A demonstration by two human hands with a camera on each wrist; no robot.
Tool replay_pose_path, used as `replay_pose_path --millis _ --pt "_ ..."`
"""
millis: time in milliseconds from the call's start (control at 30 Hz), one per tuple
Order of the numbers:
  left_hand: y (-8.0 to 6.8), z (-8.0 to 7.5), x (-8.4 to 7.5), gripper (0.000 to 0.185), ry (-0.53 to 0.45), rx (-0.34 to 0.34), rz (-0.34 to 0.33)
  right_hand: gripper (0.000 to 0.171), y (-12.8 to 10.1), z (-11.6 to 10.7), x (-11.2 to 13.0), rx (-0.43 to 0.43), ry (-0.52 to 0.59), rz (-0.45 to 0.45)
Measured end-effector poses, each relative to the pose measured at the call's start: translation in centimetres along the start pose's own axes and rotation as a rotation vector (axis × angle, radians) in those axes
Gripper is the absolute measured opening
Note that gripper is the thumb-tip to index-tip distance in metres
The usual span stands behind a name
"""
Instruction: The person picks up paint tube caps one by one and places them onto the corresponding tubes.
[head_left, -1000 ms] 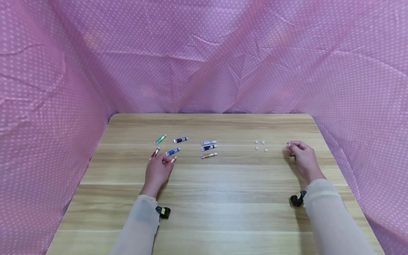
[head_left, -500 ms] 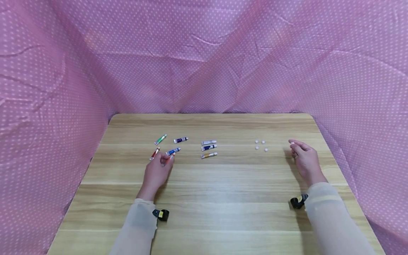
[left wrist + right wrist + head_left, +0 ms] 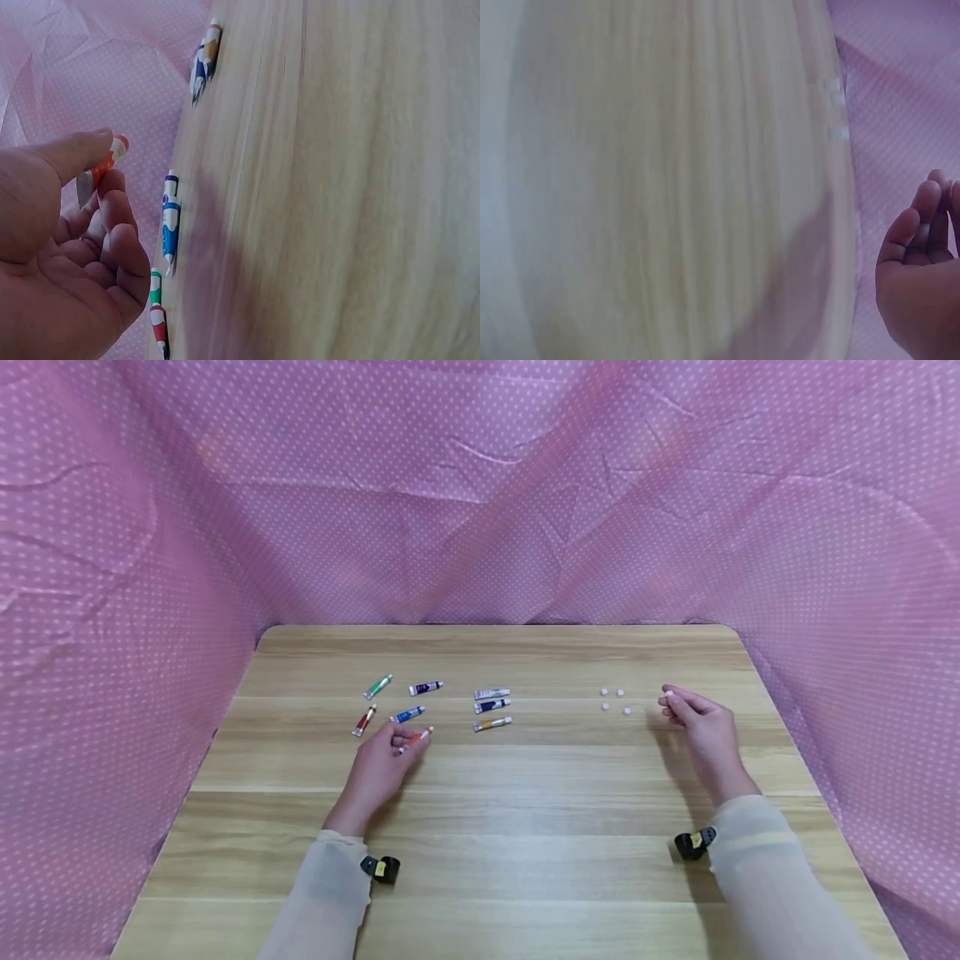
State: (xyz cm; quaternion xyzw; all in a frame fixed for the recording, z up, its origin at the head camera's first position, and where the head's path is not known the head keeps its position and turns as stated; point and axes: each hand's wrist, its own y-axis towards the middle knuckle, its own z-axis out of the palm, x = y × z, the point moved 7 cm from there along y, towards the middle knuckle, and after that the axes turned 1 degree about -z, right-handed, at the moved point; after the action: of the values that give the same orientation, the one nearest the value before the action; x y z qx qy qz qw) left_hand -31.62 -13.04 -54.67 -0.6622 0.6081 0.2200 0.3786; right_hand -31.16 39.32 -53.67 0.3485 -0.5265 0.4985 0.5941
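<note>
Head: left hand [image 3: 378, 766] pinches orange tube [image 3: 417, 739].

Eight small paint tubes [image 3: 491, 702] show left of centre: seven lying on the wooden tabletop, one orange-red tube [image 3: 417, 739] lifted. Right of centre lie four tiny white caps [image 3: 615, 701].

No legible text, paint tubes [image 3: 491, 695] on table [image 3: 525, 827] carry labels too small and blurred to read
</note>
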Motion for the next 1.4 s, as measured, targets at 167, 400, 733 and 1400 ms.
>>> replay_pose_path --millis 167,400,733,1400 --pt "0.3 0.3 -0.3 0.035 -0.015 0.010 0.017 0.020 0.0 1.7 0.4 0.003 -0.085 -0.014" --pt "0.6 0.6 -0.9 0.030 -0.058 0.009 0.038 0.022 0.0 3.6 0.7 0.033 -0.118 -0.023" --pt "0.5 0.6 -1.7 0.027 -0.081 0.021 0.074 0.009 -1.0 6.6 1.7 0.091 -0.280 -0.099" --pt "-0.2 2.5 -3.4 0.024 -0.146 0.074 0.045 0.028 -3.2 11.9 0.7 0.229 -0.597 -0.141"
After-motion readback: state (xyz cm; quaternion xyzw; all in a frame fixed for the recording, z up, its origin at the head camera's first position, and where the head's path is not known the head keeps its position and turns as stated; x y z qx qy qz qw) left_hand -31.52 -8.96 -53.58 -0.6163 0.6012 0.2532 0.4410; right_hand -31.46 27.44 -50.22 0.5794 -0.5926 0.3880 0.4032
